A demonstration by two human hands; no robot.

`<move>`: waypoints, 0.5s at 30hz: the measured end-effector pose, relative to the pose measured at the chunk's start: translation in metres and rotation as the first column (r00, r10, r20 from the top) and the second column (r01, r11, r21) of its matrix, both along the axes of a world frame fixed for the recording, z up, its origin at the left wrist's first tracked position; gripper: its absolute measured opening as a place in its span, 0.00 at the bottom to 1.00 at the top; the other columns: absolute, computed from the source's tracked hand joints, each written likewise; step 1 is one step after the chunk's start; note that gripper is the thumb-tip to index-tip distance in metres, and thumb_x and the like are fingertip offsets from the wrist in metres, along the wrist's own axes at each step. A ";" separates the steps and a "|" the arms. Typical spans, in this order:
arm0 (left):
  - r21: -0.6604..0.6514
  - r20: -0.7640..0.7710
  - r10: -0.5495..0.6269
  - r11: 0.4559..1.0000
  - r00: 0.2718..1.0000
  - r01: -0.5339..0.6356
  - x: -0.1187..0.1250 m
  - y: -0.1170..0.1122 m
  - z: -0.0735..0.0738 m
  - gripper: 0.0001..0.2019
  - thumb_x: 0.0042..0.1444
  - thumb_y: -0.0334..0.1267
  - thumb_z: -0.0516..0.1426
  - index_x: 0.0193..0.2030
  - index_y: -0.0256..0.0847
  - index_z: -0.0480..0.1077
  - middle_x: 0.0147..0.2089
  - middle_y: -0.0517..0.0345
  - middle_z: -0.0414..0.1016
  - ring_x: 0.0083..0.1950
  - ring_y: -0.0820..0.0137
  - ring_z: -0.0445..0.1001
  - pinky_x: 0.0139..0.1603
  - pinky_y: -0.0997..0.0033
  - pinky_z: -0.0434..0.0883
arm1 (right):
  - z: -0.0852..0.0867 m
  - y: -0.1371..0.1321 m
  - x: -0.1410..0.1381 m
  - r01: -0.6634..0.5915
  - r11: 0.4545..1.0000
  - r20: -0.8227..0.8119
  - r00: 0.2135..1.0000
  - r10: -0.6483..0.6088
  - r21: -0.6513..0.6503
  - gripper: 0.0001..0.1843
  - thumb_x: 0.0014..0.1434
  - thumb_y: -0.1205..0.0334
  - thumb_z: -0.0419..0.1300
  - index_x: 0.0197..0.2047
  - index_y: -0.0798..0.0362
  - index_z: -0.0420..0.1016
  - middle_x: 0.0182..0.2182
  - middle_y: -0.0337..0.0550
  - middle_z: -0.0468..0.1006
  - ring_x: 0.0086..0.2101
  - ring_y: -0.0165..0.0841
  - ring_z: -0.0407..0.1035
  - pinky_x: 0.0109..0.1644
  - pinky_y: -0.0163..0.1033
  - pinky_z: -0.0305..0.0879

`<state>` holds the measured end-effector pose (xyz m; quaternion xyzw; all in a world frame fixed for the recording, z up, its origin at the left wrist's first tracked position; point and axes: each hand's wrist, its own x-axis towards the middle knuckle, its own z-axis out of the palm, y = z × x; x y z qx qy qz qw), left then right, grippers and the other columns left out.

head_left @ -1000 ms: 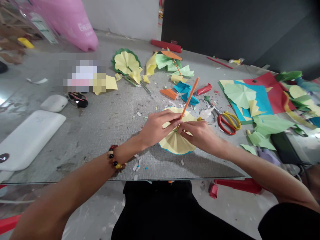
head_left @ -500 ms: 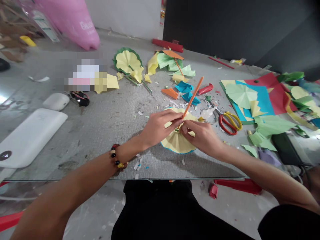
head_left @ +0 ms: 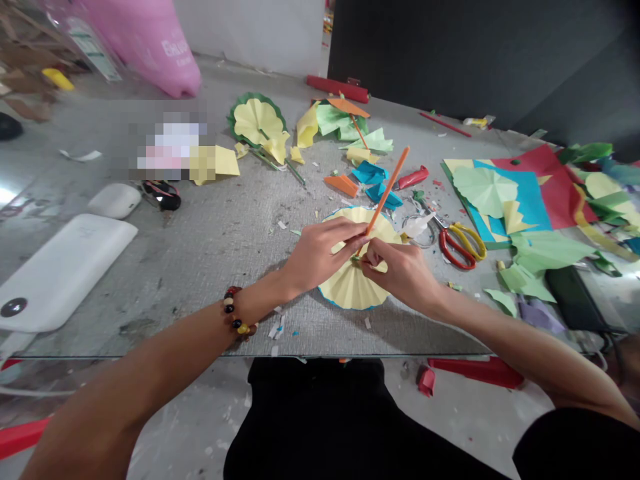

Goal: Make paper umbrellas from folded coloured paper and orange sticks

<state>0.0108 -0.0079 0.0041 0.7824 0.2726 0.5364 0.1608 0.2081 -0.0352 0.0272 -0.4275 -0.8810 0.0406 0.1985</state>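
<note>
Two bare forearms (head_left: 165,370) are crossing the near edge of a gray table (head_left: 200,287), the left one wearing a beaded bracelet (head_left: 237,323). White paper scraps (head_left: 275,328) are lying beyond that edge, between the arms. Past them, a pale yellow pleated disc (head_left: 350,290) with a blue rim is resting under both hands. The left hand (head_left: 315,257) is pinching an orange stick (head_left: 390,187), thumb and fingers clamped on its lower part, and the stick is leaning up and to the right over the disc's middle. The right hand (head_left: 400,270) is curling its fingers together at the stick's foot; I cannot tell whether they are gripping anything. Off to the left, a white slab (head_left: 65,273) is lying on the table, with a rounded white case (head_left: 116,201) just behind it. To the right of the disc, scissors (head_left: 443,239) with red and yellow handles are lying. Farther back, folded blue papers (head_left: 370,173) are sitting beside an orange paper piece (head_left: 341,185) and a red handle (head_left: 414,177), while a pale green pleated piece (head_left: 485,190) is lying on colored sheets (head_left: 563,193). Beyond, a green-and-yellow paper flower (head_left: 255,120) is lying left of crumpled papers (head_left: 333,122), and a red roll (head_left: 336,88) is resting behind those.
</note>
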 end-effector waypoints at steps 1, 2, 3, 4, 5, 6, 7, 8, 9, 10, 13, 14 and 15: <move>0.000 -0.004 -0.002 1.000 1.000 0.002 0.000 0.000 0.000 0.09 0.66 0.33 0.60 0.50 0.39 0.78 0.47 0.52 0.83 0.46 0.70 0.82 0.49 0.70 0.78 | 0.000 0.000 0.000 0.003 1.000 -0.001 1.000 -0.003 0.006 0.10 0.58 0.71 0.61 0.32 0.51 0.62 0.23 0.34 0.73 0.22 0.25 0.62 0.27 0.34 0.52; 0.000 -0.008 -0.006 1.000 1.000 0.006 0.000 0.000 0.000 0.09 0.66 0.33 0.60 0.50 0.39 0.78 0.47 0.52 0.83 0.46 0.70 0.82 0.49 0.70 0.78 | 0.000 0.001 0.000 0.006 1.000 0.000 1.000 -0.006 0.010 0.11 0.58 0.70 0.61 0.32 0.51 0.62 0.23 0.34 0.73 0.22 0.25 0.62 0.27 0.34 0.53; 0.000 -0.010 -0.010 1.000 1.000 0.010 0.000 0.000 0.000 0.09 0.66 0.33 0.60 0.50 0.38 0.78 0.47 0.51 0.83 0.47 0.69 0.82 0.49 0.70 0.78 | 0.000 0.001 0.001 0.009 1.000 0.000 1.000 -0.009 0.014 0.11 0.58 0.70 0.62 0.32 0.51 0.62 0.23 0.34 0.73 0.22 0.25 0.63 0.27 0.34 0.53; -0.002 -0.013 -0.015 1.000 1.000 0.015 0.000 0.000 0.000 0.09 0.66 0.32 0.59 0.50 0.38 0.78 0.47 0.51 0.83 0.47 0.69 0.82 0.49 0.70 0.78 | 0.001 0.001 0.001 0.010 1.000 0.000 1.000 -0.010 0.018 0.11 0.58 0.70 0.62 0.32 0.51 0.62 0.23 0.34 0.73 0.22 0.25 0.63 0.27 0.34 0.53; -0.005 -0.015 -0.018 1.000 1.000 0.018 0.000 0.000 0.000 0.09 0.66 0.32 0.59 0.51 0.37 0.78 0.47 0.51 0.83 0.47 0.69 0.82 0.49 0.70 0.78 | 0.001 0.002 0.001 0.009 1.000 0.001 1.000 -0.009 0.023 0.10 0.58 0.70 0.62 0.32 0.51 0.62 0.23 0.33 0.72 0.22 0.25 0.63 0.27 0.33 0.53; -0.009 -0.017 -0.020 1.000 1.000 0.020 0.000 0.000 0.000 0.09 0.66 0.32 0.59 0.51 0.37 0.78 0.47 0.51 0.83 0.47 0.69 0.82 0.49 0.70 0.78 | 0.002 0.002 0.001 0.007 1.000 0.002 1.000 -0.008 0.030 0.10 0.58 0.70 0.62 0.32 0.51 0.62 0.23 0.33 0.72 0.22 0.25 0.63 0.27 0.33 0.53; -0.013 -0.018 -0.020 1.000 1.000 0.020 0.000 0.000 0.000 0.09 0.66 0.32 0.59 0.51 0.37 0.78 0.47 0.51 0.83 0.46 0.69 0.82 0.49 0.70 0.78 | 0.002 0.003 0.001 0.007 0.999 0.003 1.000 -0.007 0.037 0.10 0.58 0.70 0.62 0.32 0.51 0.63 0.22 0.33 0.72 0.22 0.25 0.63 0.27 0.33 0.54; -0.017 -0.019 -0.020 1.000 1.000 0.020 0.000 0.000 0.000 0.09 0.67 0.33 0.59 0.51 0.38 0.78 0.47 0.51 0.83 0.46 0.69 0.82 0.49 0.70 0.78 | 0.002 0.003 0.001 0.006 0.999 0.005 1.000 -0.006 0.042 0.10 0.58 0.70 0.61 0.32 0.51 0.63 0.22 0.33 0.72 0.22 0.25 0.63 0.27 0.33 0.54; -0.020 -0.017 -0.020 1.000 1.000 0.020 0.000 0.000 -0.001 0.09 0.67 0.33 0.59 0.51 0.38 0.78 0.47 0.51 0.83 0.46 0.69 0.82 0.48 0.70 0.78 | 0.002 0.004 0.002 0.006 0.999 0.006 1.000 -0.006 0.046 0.09 0.59 0.70 0.61 0.32 0.51 0.63 0.22 0.33 0.72 0.22 0.25 0.64 0.27 0.33 0.54; -0.024 -0.013 -0.021 1.000 1.000 0.021 0.000 0.001 -0.001 0.09 0.67 0.34 0.59 0.51 0.39 0.78 0.47 0.52 0.83 0.46 0.69 0.82 0.48 0.70 0.78 | 0.002 0.004 0.002 0.005 0.999 0.007 1.000 -0.005 0.048 0.09 0.59 0.70 0.61 0.32 0.51 0.64 0.23 0.34 0.73 0.22 0.25 0.64 0.28 0.33 0.54; -0.034 0.003 -0.024 0.999 1.000 0.024 0.000 0.001 -0.002 0.09 0.67 0.34 0.59 0.51 0.39 0.78 0.48 0.52 0.83 0.46 0.69 0.82 0.49 0.70 0.78 | 0.000 0.006 0.004 0.000 0.998 0.012 1.000 -0.001 0.057 0.08 0.61 0.68 0.60 0.33 0.51 0.64 0.23 0.35 0.74 0.22 0.26 0.66 0.28 0.34 0.54; -0.036 0.007 -0.025 0.999 1.000 0.025 0.001 0.002 -0.002 0.09 0.67 0.34 0.59 0.51 0.39 0.78 0.48 0.52 0.83 0.46 0.69 0.82 0.49 0.70 0.78 | -0.001 0.006 0.004 -0.006 0.998 0.014 1.000 0.005 0.060 0.08 0.62 0.68 0.60 0.33 0.52 0.65 0.24 0.36 0.74 0.23 0.26 0.66 0.28 0.34 0.54; -0.037 0.010 -0.026 0.999 1.000 0.026 0.001 0.002 -0.002 0.09 0.66 0.34 0.60 0.51 0.39 0.78 0.48 0.52 0.83 0.46 0.69 0.82 0.49 0.70 0.78 | -0.002 0.006 0.005 -0.012 0.998 0.017 1.000 0.010 0.065 0.07 0.62 0.67 0.60 0.33 0.52 0.65 0.24 0.36 0.75 0.23 0.26 0.66 0.28 0.34 0.54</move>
